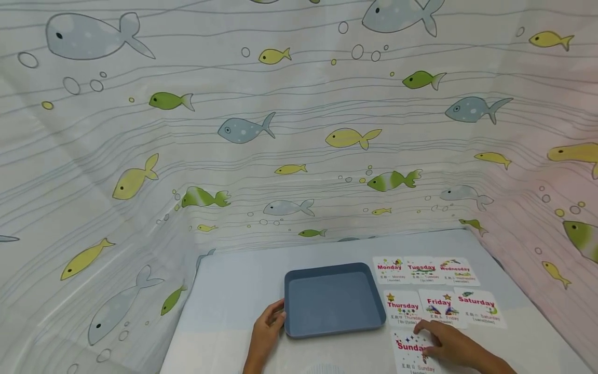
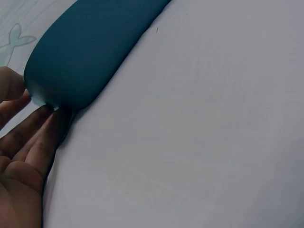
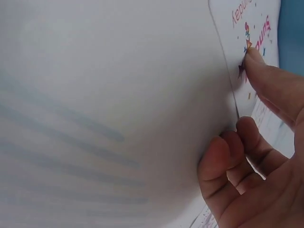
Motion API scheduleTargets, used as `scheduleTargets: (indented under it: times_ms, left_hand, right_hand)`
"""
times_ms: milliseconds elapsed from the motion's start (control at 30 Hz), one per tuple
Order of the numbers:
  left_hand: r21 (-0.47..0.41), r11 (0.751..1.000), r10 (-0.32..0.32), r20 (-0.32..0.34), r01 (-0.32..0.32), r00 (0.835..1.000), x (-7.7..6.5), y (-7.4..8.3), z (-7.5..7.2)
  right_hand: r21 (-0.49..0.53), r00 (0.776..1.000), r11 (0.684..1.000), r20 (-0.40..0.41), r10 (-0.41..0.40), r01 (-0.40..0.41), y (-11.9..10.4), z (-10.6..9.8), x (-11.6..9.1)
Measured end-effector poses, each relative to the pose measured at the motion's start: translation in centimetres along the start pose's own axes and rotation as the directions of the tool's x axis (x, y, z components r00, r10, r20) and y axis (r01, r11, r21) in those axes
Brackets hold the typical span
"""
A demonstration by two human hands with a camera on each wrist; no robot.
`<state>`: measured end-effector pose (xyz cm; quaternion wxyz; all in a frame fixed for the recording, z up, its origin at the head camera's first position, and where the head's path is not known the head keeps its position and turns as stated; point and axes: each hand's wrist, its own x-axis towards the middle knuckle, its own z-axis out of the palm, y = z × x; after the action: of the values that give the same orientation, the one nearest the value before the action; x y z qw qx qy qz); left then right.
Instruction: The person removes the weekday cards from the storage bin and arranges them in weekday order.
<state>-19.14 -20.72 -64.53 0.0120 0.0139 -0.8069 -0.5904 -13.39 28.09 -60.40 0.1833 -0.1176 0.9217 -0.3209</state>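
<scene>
A blue-grey tray (image 1: 334, 301) with a raised rim lies on the white table in the head view. My left hand (image 1: 268, 330) is at its left side, fingertips right at the rim. In the left wrist view, fairly straight fingers (image 2: 40, 135) reach the tray's rounded corner (image 2: 90, 57). To the right of the tray, my right hand (image 1: 450, 343) is over the Sunday card (image 1: 406, 358). Its thumb (image 3: 270, 78) touches the printed face in the right wrist view, while loosely bent fingers (image 3: 216, 159) rest beside the card's edge.
Beyond the right hand lie two rows of cards: Monday (image 1: 390, 272), Tuesday (image 1: 422, 272) and Wednesday (image 1: 457, 272) at the back, Thursday (image 1: 403, 306), Friday (image 1: 436, 301) and Saturday (image 1: 478, 306) in front. A fish-patterned curtain (image 1: 299, 150) surrounds the table's back and sides.
</scene>
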Motion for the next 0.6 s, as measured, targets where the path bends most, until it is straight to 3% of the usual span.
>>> scheduleTargets:
  times_ms: [200,333,500,600]
  left_hand:
    - [0.022,0.999,0.044,-0.013,-0.044,0.999,0.06,0.17,-0.07]
    - [0.032,0.999,0.037,-0.012,-0.036,0.999,0.27,0.13,-0.01]
    - [0.05,0.997,0.053,-0.003,-0.053,0.999,0.35,0.07,-0.01]
    - [0.105,0.991,0.086,0.006,-0.086,0.996,0.35,0.4,-0.21]
  right_hand:
    - [-0.027,0.998,0.998,-0.016,0.064,-0.065,0.08,0.44,0.18]
    - [-0.017,0.996,0.996,-0.018,0.087,-0.088,0.04,0.52,0.09]
    - [0.036,1.0,0.999,-0.012,0.028,-0.028,-0.01,0.16,0.1]
    - [0.043,0.997,0.999,-0.071,-0.029,0.032,-0.16,-0.31,0.61]
